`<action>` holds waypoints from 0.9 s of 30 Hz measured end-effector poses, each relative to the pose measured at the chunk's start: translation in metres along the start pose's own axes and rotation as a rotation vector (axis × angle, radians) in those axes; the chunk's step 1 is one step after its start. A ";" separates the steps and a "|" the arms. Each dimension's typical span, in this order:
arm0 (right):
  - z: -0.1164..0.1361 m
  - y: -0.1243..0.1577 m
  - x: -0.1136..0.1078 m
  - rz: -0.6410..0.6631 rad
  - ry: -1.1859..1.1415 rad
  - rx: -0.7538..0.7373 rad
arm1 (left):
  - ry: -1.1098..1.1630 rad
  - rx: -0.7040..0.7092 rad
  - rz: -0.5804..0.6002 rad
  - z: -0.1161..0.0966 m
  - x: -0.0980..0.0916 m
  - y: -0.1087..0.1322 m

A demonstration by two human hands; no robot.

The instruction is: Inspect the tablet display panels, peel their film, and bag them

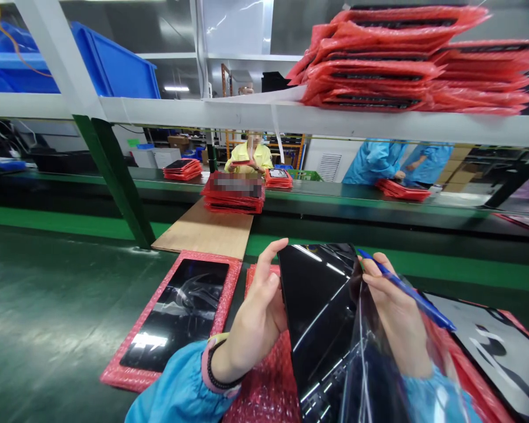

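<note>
My left hand [258, 314] grips the left edge of a glossy black panel [321, 317] tilted up in front of me, thumb raised. My right hand [394, 320] holds the panel's right edge and a clear protective film [370, 364] that hangs from it. A blue pen [408, 292] lies pinched between its fingers. Under the panel sits a red bubble-wrap bag [268, 388].
Another black panel in a red bubble-wrap bag [176, 314] lies on the green conveyor [48, 317] to the left, and one more panel [498, 352] at right. A wooden board [207, 232] lies ahead. Red bag stacks [405, 59] fill the overhead shelf. People work across the line.
</note>
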State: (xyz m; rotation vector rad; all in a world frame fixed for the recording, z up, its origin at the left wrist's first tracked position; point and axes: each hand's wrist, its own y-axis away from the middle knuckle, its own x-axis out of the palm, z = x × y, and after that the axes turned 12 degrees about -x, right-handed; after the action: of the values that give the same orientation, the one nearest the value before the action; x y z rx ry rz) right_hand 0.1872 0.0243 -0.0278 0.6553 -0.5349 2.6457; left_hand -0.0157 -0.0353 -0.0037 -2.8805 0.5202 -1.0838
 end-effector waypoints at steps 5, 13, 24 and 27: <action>-0.002 -0.003 -0.002 -0.026 0.009 -0.031 | -0.096 0.106 -0.156 0.002 0.001 -0.003; 0.004 -0.005 -0.003 -0.051 -0.040 0.056 | -0.050 -0.074 0.136 0.004 -0.004 0.000; 0.002 -0.014 -0.001 -0.104 -0.141 0.144 | -0.231 0.157 0.381 0.015 -0.001 -0.005; 0.007 -0.013 0.002 -0.120 -0.152 0.153 | -0.272 0.201 0.451 0.017 -0.005 -0.009</action>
State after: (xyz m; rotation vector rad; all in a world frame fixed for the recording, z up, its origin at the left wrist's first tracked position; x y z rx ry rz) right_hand 0.1932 0.0333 -0.0177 0.9108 -0.3241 2.5543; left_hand -0.0056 -0.0271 -0.0183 -2.5003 0.9211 -0.6258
